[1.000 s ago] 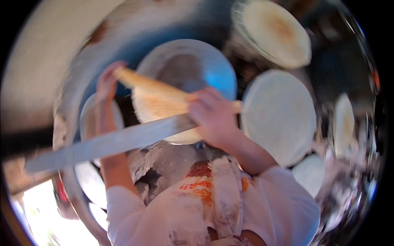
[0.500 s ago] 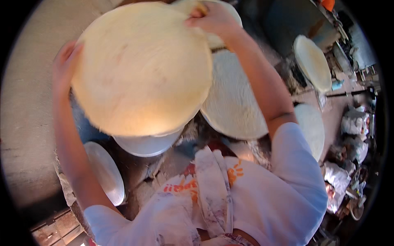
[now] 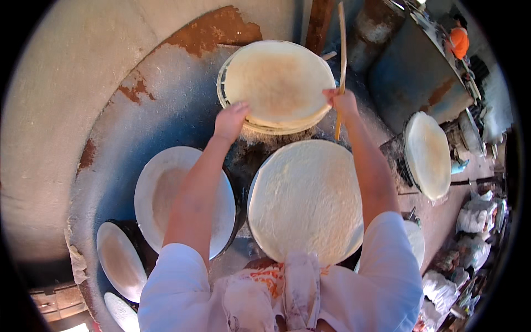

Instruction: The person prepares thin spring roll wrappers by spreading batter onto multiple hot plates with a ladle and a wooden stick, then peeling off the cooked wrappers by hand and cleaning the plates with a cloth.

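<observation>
A large, round, pale flatbread point(image 3: 282, 77) lies on top of a stack of similar rounds, on a slatted round rack point(image 3: 221, 91) at the far middle. My left hand point(image 3: 232, 119) pinches its near left rim. At the right rim, my right hand point(image 3: 344, 103) is closed round a thin wooden stick point(image 3: 342, 50), held upright, while its fingertips touch the bread's edge. Nearer me on the right, a pale sheet of dough point(image 3: 307, 199) covers a round griddle. To its left sits a white round griddle point(image 3: 149, 188) with a brownish middle, partly hidden by my left forearm.
Smaller white round plates point(image 3: 119, 260) stand at the lower left. Another pale flatbread point(image 3: 428, 155) rests on a stand at the right. A curved wall point(image 3: 127, 133) with rusty patches bounds the left. White bags point(image 3: 475, 213) lie far right; a person in orange point(image 3: 458, 41) is beyond.
The flatbread, held up close over the left griddle before, now lies on the far stack. Both hands have moved away from me with it, uncovering the left griddle.
</observation>
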`<action>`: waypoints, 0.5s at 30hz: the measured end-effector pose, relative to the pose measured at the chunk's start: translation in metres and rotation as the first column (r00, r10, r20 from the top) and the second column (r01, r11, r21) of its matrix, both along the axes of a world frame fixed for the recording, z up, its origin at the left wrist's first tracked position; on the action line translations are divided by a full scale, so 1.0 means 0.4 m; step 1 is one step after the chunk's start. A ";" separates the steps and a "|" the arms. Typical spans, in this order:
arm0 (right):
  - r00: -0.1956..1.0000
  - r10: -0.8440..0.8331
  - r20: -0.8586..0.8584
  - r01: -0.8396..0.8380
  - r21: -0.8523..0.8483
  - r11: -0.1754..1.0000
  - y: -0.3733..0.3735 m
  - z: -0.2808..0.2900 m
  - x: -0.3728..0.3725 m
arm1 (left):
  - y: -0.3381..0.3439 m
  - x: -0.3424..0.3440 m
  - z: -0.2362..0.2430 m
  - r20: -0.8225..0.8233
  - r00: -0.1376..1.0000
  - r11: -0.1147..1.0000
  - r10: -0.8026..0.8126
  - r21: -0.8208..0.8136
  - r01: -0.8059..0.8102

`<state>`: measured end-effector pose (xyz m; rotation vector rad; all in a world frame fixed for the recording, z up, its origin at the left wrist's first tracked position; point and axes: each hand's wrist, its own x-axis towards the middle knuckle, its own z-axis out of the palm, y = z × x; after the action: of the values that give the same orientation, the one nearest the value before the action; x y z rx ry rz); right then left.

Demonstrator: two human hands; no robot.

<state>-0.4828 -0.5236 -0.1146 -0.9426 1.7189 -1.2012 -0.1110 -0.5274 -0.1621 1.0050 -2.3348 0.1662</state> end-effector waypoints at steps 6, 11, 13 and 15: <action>0.987 -0.015 0.160 0.035 -0.123 0.992 -0.021 -0.132 -0.084 | 0.063 -0.051 0.045 -0.153 0.987 0.997 0.054 0.060 -0.045; 0.975 0.096 -0.202 -0.100 -0.009 0.995 -0.066 -0.122 -0.016 | 0.281 0.153 0.106 -0.240 0.936 0.954 0.259 0.217 -0.208; 0.964 0.242 0.113 -0.229 -0.114 0.967 -0.051 -0.152 -0.120 | 0.425 0.150 0.157 -0.477 0.633 0.651 0.610 0.757 -0.056; 0.936 0.346 0.068 -0.343 -0.045 0.938 -0.045 -0.159 -0.183 | 0.599 0.244 0.073 -0.541 0.640 0.770 0.546 0.625 -0.129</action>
<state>-0.5558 -0.5417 -0.1782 -1.1495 1.4059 -1.0197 -0.0136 -0.2877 -0.1329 1.4765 -1.4459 -0.6726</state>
